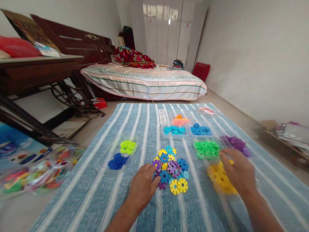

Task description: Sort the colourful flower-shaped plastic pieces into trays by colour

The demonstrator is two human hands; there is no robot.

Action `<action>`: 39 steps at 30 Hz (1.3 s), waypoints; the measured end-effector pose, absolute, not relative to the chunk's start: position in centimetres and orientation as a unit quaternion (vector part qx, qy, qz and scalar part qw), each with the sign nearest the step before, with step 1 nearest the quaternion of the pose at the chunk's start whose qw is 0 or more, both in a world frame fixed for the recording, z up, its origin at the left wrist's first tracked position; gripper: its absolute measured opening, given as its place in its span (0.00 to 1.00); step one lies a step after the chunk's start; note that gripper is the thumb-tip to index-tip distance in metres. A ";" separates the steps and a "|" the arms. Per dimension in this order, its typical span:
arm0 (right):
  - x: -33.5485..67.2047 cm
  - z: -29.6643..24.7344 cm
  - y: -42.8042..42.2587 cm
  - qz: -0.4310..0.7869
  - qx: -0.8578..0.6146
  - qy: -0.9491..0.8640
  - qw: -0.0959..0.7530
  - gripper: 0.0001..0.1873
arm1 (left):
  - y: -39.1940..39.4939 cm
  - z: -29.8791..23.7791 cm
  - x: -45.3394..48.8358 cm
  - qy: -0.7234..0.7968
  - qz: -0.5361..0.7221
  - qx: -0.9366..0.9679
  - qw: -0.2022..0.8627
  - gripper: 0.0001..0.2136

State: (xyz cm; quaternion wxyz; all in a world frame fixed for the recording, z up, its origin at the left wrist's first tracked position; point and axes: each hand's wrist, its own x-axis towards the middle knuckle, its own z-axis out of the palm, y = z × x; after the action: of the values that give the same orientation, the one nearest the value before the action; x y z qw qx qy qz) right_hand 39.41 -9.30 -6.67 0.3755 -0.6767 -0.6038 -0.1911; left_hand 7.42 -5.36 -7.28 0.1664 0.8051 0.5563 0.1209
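Note:
A heap of mixed snowflake-shaped plastic discs (172,169) in yellow, blue, purple and teal lies on a blue striped cloth (135,206). My left hand (143,186) rests at the heap's left edge, fingers curled loosely against the discs, touching a purple one. My right hand (238,173) is over a clear tray of yellow discs (218,182), fingers bent down into it; what they grip is hidden. Beside it sit trays of green discs (206,149) and purple discs (238,143).
More clear trays hold lime discs (127,146), dark blue discs (117,161), teal discs (174,130), blue discs (200,130) and orange discs (180,120). A plastic bag of toys (36,174) lies left. A bed (145,80) and a sewing table (36,77) stand behind.

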 end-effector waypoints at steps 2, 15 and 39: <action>34.8 -7.3 -9.9 -0.124 -0.618 -0.667 0.397 0.11 | -5.5 -6.9 7.6 0.565 0.098 0.801 0.173 0.09; 25.9 -11.1 -8.4 -0.055 -0.626 -0.725 0.283 0.12 | -5.5 -6.7 7.5 0.565 0.090 0.802 0.173 0.09; 35.5 -6.9 -8.4 -0.188 -0.619 -0.684 0.337 0.12 | -5.0 -6.7 7.4 0.573 0.047 0.798 0.181 0.10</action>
State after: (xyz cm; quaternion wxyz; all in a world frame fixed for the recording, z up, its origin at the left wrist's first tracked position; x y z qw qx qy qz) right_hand 35.49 -8.44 -6.95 0.3372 -0.6193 -0.6837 -0.1879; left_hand 7.41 -4.96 -6.71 0.1808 0.7982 0.5727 0.0466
